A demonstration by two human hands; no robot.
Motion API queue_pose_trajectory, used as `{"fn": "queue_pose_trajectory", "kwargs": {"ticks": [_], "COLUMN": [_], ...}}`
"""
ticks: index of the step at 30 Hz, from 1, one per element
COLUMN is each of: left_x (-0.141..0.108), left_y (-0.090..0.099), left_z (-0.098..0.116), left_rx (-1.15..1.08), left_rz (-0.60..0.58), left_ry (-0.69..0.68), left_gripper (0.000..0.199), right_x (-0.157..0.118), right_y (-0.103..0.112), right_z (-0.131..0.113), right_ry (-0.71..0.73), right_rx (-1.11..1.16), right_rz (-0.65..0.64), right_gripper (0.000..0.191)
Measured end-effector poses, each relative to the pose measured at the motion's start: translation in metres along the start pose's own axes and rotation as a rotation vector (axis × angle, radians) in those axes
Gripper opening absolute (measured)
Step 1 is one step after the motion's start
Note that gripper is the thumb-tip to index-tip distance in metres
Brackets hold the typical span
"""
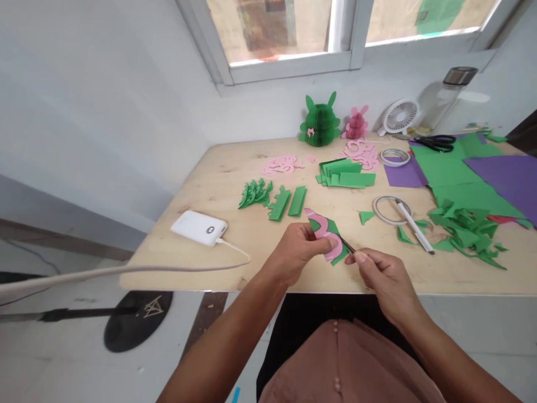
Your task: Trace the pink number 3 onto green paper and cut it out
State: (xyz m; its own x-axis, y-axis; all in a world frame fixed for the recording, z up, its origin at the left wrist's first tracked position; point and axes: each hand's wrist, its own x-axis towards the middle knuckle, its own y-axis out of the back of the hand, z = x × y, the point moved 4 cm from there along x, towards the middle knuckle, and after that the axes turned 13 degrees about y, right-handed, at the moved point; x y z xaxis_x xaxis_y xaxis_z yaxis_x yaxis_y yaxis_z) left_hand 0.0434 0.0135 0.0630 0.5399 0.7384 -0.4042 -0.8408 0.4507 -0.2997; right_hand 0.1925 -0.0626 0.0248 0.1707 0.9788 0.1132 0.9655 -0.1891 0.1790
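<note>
My left hand (300,249) pinches a curved pink paper shape (320,224) together with green paper (332,226) behind it, its thumb lying on the pink piece. Just to the right, my right hand (380,268) is closed on a thin dark tool (348,243), whose tip meets the right edge of the green paper; it looks like scissors, their handles mostly hidden by my fingers. Folded green strips (297,201) lie beyond my left hand, beside a pile of cut green shapes (254,193).
A white power bank (199,227) with a cable is at left. Pink cutouts (282,164) and green strips (347,173) lie farther back. On the right are a white pen (414,226), green scraps (470,229) and black scissors (436,142). A fan (400,116) stands behind.
</note>
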Motion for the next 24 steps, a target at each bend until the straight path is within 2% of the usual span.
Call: {"fn": "queue_pose_trajectory", "kwargs": {"ticks": [24], "left_x": [0.0026], "left_y": [-0.0017], "left_z": [-0.0014], "left_rx": [-0.013], "left_rz": [-0.045], "left_ry": [0.036], "left_gripper": [0.023], "right_x": [-0.0002], "right_y": [0.0028], "right_z": [0.0052], "right_ry": [-0.001], "right_rx": [0.028], "right_rz": [-0.024], "right_gripper": [0.045]}}
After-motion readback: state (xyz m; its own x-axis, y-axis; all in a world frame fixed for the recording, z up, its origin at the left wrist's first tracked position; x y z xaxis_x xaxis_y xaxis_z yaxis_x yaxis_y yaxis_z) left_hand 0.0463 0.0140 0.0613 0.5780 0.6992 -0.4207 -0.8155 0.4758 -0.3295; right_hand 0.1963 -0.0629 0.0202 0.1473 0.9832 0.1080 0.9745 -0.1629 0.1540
